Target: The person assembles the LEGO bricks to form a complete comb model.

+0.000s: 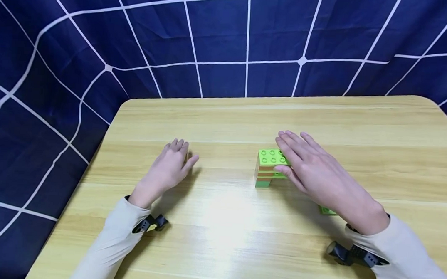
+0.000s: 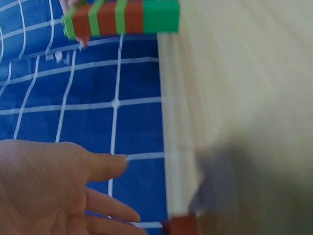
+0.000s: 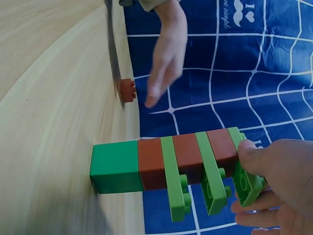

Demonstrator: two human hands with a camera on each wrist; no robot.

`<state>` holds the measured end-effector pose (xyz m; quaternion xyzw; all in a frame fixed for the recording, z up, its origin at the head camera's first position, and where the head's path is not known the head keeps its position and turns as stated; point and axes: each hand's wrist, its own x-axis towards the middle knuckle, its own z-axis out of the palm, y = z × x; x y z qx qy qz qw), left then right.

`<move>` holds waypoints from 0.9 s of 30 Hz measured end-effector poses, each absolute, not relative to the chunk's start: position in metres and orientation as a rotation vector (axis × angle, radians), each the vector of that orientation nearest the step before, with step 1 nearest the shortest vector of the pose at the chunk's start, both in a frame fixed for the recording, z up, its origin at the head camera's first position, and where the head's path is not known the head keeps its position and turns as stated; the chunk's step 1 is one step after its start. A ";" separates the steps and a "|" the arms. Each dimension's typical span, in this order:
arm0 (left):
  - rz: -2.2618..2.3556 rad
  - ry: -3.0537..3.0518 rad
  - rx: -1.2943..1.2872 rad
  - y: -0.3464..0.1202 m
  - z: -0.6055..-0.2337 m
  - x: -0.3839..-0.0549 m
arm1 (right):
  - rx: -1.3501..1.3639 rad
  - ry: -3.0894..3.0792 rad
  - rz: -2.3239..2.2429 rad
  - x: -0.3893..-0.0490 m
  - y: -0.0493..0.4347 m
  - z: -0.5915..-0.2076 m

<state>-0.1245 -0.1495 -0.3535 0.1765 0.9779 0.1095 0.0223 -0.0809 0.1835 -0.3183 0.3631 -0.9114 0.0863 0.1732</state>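
A tower of toy building bricks (image 3: pixel 115 166) stands upright on the table, a dark green block at its foot, with brown bricks and light green plates alternating above. My right hand (image 1: pixel 319 173) is at its top, gripping the uppermost light green plate (image 1: pixel 269 157) between thumb and fingers. The plates jut out to one side, as the right wrist view shows. To the left, my left hand (image 1: pixel 168 166) hovers over the table, fingers extended, holding nothing. Close by it a small brown brick (image 2: pixel 183 226) sits on the table, hidden behind that hand in the head view.
Beneath my right forearm lies a green brick (image 1: pixel 328 210), mostly covered. The wooden table (image 1: pixel 224 123) has rounded far corners. Dark blue cloth (image 1: pixel 220 39) with white lines hangs behind it and along its left side.
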 end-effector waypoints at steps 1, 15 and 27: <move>0.346 3.019 0.546 -0.155 -0.356 -0.124 | 1.030 -2.583 0.247 -0.081 0.184 -0.318; 0.642 3.145 0.740 -0.180 -0.380 -0.128 | 1.016 -2.616 0.261 -0.078 0.183 -0.319; 0.700 3.149 0.785 -0.178 -0.382 -0.132 | 1.006 -2.620 0.253 -0.077 0.183 -0.321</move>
